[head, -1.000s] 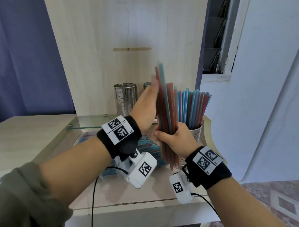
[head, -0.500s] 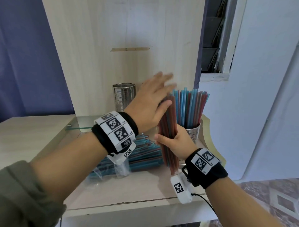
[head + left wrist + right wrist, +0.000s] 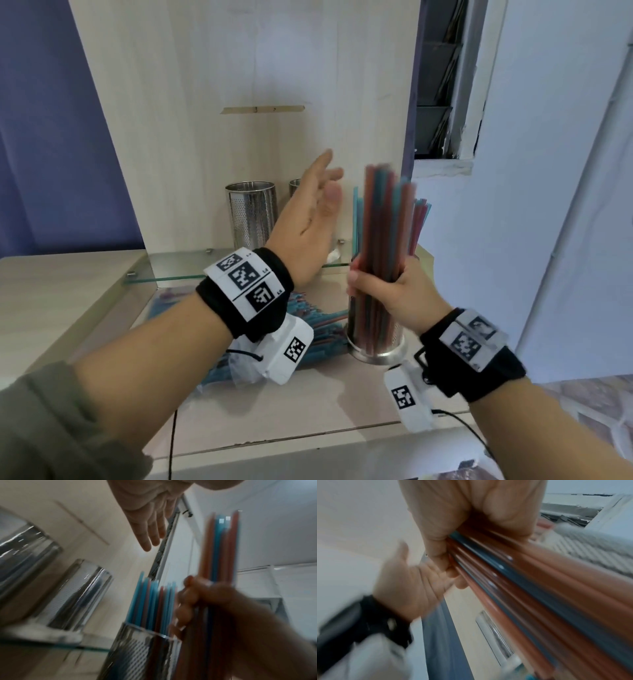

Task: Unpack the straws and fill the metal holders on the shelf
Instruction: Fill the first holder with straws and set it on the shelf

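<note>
My right hand (image 3: 394,291) is clenched round a bundle of red and blue plastic straws (image 3: 383,240), held upright at the perforated steel holder (image 3: 376,346) on the wooden counter. Left hand (image 3: 308,226) loose, fingers spread, empty. Straws look light, slick and bendy: best gripped mid-length, firmly.

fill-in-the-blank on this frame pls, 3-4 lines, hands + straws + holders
1. The bundle of straws is gripped by the ____ hand.
2. The left hand is ____, its fingers straight and holding nothing.
3. The holder nearest the camera already contains ____.
4. The two other metal holders stand on the ____ shelf.

Missing words: right; open; straws; glass
</note>
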The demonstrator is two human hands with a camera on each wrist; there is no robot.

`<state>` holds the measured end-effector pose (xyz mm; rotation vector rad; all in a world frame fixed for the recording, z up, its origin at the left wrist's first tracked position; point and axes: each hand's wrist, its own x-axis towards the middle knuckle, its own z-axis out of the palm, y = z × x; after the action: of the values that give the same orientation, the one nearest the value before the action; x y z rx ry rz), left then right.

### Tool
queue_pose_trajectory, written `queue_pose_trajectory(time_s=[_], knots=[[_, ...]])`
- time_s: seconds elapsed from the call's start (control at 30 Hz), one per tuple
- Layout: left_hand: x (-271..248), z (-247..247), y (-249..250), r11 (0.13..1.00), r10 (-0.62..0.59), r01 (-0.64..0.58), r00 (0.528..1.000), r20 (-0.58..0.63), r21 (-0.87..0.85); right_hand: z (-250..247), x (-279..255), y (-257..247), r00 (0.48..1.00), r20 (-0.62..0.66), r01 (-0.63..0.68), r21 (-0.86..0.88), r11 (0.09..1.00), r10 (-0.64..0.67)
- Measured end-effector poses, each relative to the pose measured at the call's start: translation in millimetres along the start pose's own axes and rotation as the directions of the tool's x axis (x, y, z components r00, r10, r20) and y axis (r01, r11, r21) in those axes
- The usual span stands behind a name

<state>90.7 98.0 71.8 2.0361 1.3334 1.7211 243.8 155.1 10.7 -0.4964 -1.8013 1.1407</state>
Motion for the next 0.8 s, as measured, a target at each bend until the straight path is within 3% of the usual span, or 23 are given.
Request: queue_pose_trajectory(time_s=[0.07,0.13,0.2,0.27,0.3,0.4,0.5,0.8], knots=[[0,4,-17,0.99,-0.13,0.128,0.991,0.033,0.054,-18,6,-21,0.998,-0.063,0.026,0.067,0.997,-0.022],[-2,9,-32,0.946,-0.223,0.173,0.962,0.16,0.274,-41,18,-45,0.992,-0.123,0.059,0.139,0.989,-0.042],[-4,17,-47,0.85,-0.332,0.132,0.886,0.324,0.51,-62,34,-65,0.986,-0.143,0.11,0.144,0.983,-0.09],[-4,28,-56,0.82,-0.418,0.151,0.816,0.398,0.553,-75,49,-77,0.978,-0.169,0.148,0.129,0.981,-0.125],[-4,33,-58,0.832,-0.43,0.184,0.809,0.401,0.523,-78,55,-79,0.974,-0.186,0.155,0.126,0.98,-0.131],[-3,48,-58,0.894,-0.397,0.277,0.853,0.338,0.351,-75,71,-73,0.971,-0.203,0.155,0.134,0.979,-0.126],[-6,58,-65,0.927,-0.347,0.29,0.904,0.251,0.238,-66,78,-55,0.978,-0.191,0.11,0.141,0.984,-0.082],[-20,70,-86,0.938,-0.3,0.268,0.945,0.13,0.219,-44,67,-2,0.981,-0.193,0.014,-0.049,0.999,-0.023]])
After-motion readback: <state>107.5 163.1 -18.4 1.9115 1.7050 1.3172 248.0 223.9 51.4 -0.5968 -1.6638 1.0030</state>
